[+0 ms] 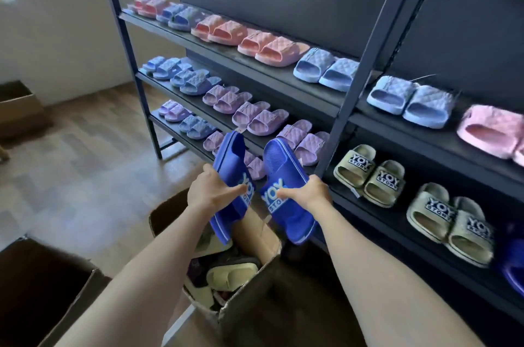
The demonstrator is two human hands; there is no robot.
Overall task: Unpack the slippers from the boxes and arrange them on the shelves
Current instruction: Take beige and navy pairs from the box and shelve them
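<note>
1. The left shelves (215, 55) are already lined with pastel pairs (263, 47); I judge that part done
2. My left hand (209, 190) grips one blue slipper (231, 162), my right hand (310, 193) grips its mate (283, 162), both above the open box (249, 301)
3. More slippers (229, 275) lie in the box, so unpacking is not over; beige pairs (368, 173) sit on the right shelf

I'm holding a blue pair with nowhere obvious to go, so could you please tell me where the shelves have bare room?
Most room shows on the dark level below the two olive pairs, where nothing is visible, though shadow hides detail. Between those pairs is only a narrow gap. Left of the post, the quilted pairs sit side by side: crowded.
</note>
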